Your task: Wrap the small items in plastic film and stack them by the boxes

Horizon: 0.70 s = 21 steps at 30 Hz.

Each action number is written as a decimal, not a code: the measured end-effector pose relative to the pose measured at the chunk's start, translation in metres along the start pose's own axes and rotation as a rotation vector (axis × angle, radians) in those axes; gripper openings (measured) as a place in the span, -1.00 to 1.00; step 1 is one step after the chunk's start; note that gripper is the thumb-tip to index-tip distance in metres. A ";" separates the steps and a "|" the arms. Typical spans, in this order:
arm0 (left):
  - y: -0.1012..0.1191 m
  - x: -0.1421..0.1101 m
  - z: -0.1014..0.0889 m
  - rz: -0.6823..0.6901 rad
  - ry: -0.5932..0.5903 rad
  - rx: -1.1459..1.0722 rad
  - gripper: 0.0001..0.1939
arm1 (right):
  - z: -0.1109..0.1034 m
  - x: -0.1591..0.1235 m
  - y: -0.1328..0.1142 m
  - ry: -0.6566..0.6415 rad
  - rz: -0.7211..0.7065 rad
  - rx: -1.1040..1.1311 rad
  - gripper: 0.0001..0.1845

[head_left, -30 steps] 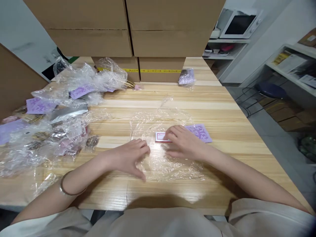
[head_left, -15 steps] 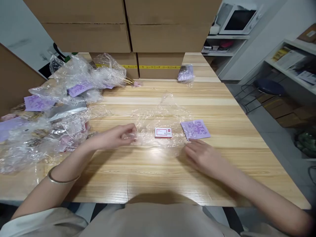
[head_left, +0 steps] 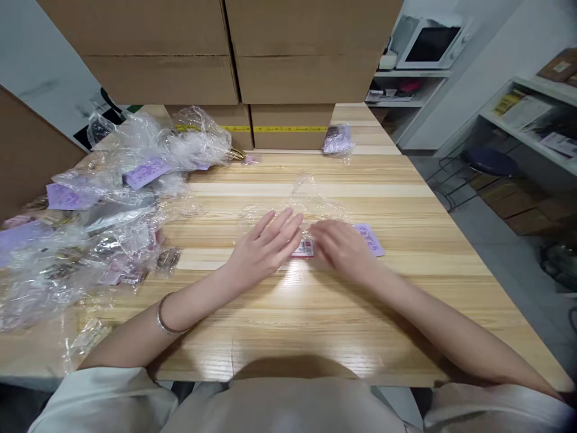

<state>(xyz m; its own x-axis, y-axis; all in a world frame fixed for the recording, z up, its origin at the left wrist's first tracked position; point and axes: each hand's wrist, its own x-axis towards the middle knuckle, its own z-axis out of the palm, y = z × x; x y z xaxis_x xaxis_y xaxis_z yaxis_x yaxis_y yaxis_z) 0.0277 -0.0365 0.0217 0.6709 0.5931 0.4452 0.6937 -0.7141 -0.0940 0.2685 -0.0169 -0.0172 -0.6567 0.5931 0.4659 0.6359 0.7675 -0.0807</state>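
A small white and red box point(head_left: 303, 248) lies on the wooden table, partly covered by my hands. Thin clear plastic film point(head_left: 311, 198) spreads behind and around it. My left hand point(head_left: 268, 243) is open, its fingers stretched out over the film and the left part of the box. On the box's right side is my right hand point(head_left: 340, 246), fingers bent and close together; their tips are blurred, so a grip on the film cannot be made out. Partly hidden behind this hand is a purple printed card point(head_left: 370, 239).
A heap of clear plastic bags point(head_left: 117, 222) with purple cards covers the table's left side. Cardboard boxes point(head_left: 293, 72) are stacked at the back. A wrapped purple packet point(head_left: 337, 139) sits at the back right. Beyond the table are a stool point(head_left: 489, 161) and a microwave point(head_left: 428, 45).
My left hand has moved right from the film's left edge and spread flat over the box. My right hand has moved left and away from me, from the purple card's near corner to the box.
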 end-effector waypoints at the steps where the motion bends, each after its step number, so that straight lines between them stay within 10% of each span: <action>1: -0.004 0.000 0.003 0.055 -0.047 0.013 -0.66 | 0.005 -0.005 -0.008 -0.046 -0.082 0.058 -0.59; 7: -0.097 -0.020 0.016 -0.284 -0.352 0.108 -0.75 | 0.029 -0.016 -0.006 -0.269 -0.058 0.252 -0.27; 10: -0.125 -0.034 0.005 -0.411 -0.283 0.190 -0.74 | 0.029 -0.014 0.004 -0.286 -0.014 0.321 -0.26; 14: -0.090 -0.034 -0.003 -0.316 -0.040 0.118 -0.70 | 0.031 -0.016 0.000 -0.237 -0.014 0.265 -0.40; 17: -0.036 -0.026 0.013 0.039 -0.198 -0.183 -0.61 | 0.034 -0.021 -0.008 -0.188 -0.049 0.205 -0.54; 21: 0.001 -0.023 0.042 0.046 -0.276 -0.348 -0.44 | 0.032 -0.025 -0.008 -0.132 -0.082 0.263 -0.62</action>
<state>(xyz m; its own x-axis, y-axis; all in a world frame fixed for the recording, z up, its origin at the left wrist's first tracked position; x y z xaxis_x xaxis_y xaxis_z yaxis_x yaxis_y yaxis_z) 0.0238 -0.0356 -0.0262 0.7767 0.6009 0.1887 0.5635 -0.7968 0.2180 0.2665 -0.0303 -0.0562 -0.7591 0.5400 0.3635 0.4634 0.8405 -0.2808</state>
